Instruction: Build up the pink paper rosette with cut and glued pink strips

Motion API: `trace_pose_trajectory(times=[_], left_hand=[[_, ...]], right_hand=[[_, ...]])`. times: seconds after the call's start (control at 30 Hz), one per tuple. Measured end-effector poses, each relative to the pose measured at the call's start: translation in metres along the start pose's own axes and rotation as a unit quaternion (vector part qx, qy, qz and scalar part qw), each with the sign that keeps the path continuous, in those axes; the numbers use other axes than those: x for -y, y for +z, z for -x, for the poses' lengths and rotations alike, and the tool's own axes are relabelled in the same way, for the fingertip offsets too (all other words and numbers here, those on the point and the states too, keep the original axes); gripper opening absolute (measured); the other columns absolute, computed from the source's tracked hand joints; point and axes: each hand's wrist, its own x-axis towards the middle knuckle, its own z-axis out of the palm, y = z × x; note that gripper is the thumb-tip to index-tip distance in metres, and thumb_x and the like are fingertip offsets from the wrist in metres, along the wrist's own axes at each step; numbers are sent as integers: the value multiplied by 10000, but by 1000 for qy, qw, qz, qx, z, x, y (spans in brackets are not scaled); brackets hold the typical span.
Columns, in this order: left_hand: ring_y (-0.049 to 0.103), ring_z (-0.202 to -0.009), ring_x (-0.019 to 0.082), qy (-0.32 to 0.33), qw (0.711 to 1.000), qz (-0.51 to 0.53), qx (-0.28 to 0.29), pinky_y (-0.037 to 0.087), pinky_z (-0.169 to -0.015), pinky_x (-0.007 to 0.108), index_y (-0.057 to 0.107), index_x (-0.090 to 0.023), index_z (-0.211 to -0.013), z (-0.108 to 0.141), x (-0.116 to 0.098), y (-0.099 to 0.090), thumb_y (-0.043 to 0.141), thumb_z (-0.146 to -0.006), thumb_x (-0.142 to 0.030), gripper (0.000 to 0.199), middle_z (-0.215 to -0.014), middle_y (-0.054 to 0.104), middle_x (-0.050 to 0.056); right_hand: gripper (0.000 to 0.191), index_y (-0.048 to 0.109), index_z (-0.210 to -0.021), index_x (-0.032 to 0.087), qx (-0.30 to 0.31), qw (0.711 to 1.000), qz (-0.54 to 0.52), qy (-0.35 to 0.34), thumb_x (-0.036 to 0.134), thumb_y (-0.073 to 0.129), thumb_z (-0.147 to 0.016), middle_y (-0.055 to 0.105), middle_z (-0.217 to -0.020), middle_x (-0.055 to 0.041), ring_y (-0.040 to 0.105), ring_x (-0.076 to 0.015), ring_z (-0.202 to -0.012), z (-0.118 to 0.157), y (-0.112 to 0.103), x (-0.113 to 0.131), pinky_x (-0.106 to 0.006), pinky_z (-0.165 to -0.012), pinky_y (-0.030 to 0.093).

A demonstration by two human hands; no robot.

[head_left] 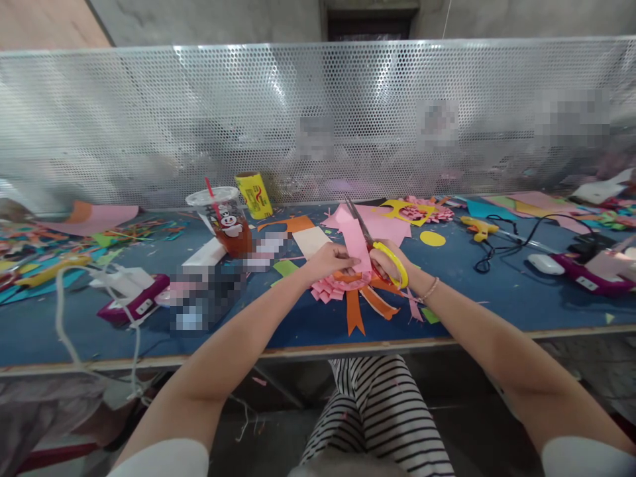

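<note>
My left hand [334, 260] is closed on a pink paper strip [356, 240], which stands up from its fingers. In my right hand [392, 260] is a pair of scissors [405, 270] with yellow and red handles. The blades point away from me and lie along the strip's right edge; whether they touch the paper I cannot tell. Just below the hands lie a pink folded-paper rosette [328, 289] and orange paper ribbons [354, 311] with notched ends. My hands partly cover these pieces.
Left stand a drink cup [229, 225] with a red straw and a yellow roll [255, 196]. A yellow glue gun [477, 228] and purple power strips [593, 277] with cables lie on the blue table [298, 333]. A perforated metal screen [209, 126] runs along the back.
</note>
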Motion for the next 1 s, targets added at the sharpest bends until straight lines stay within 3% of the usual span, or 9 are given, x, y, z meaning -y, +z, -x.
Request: trace_pose_trajectory(times=[0.1,0.2,0.33,0.43,0.73,1.0], left_hand=[[626,-532,136,-3,1000,13,-16,514,-553,242,597,-111,-622,-1,2,0,745,-578,-350,284,-546,652,30],[632,-565,131,11,994,75,-81,521,-604,252,607,-115,-666,-4,4,-1,726,-605,-349,270,-586,659,33],[637,-621,122,58,960,201,-186,519,-670,263,599,-119,-717,-11,7,-9,721,-605,-335,272,-628,648,19],[617,-584,98,82,946,225,-218,504,-635,233,585,-120,-716,-14,8,-15,730,-596,-318,273,-600,616,-5],[584,-524,87,91,950,186,-234,461,-533,206,559,-124,-689,-12,7,-16,749,-572,-328,302,-590,586,-20],[549,-492,77,79,956,179,-219,437,-509,205,556,-136,-678,-14,11,-19,720,-582,-313,260,-573,554,-32]], right_hand=[[124,449,-600,183,-35,999,22,-19,280,442,-677,405,-400,48,390,-87,-373,-2,-1,-1,-208,-385,294],[147,516,-738,164,-60,996,43,-53,275,449,-668,460,-491,43,417,-90,-440,-5,-3,-5,-208,-443,329],[269,522,-912,160,-89,983,121,-106,271,462,-675,531,-684,14,462,-106,-578,-7,-5,-10,-226,-556,366],[339,490,-1010,161,-89,976,166,-108,297,475,-700,533,-747,5,464,-120,-636,-7,-4,-12,-245,-613,372],[425,472,-1053,153,-76,970,184,-142,399,552,-717,567,-927,-68,508,-165,-791,-10,0,-11,-290,-724,404],[540,411,-1177,97,-130,958,223,-121,173,533,-656,568,-969,-96,517,-150,-767,-17,-3,-24,-279,-705,420]])
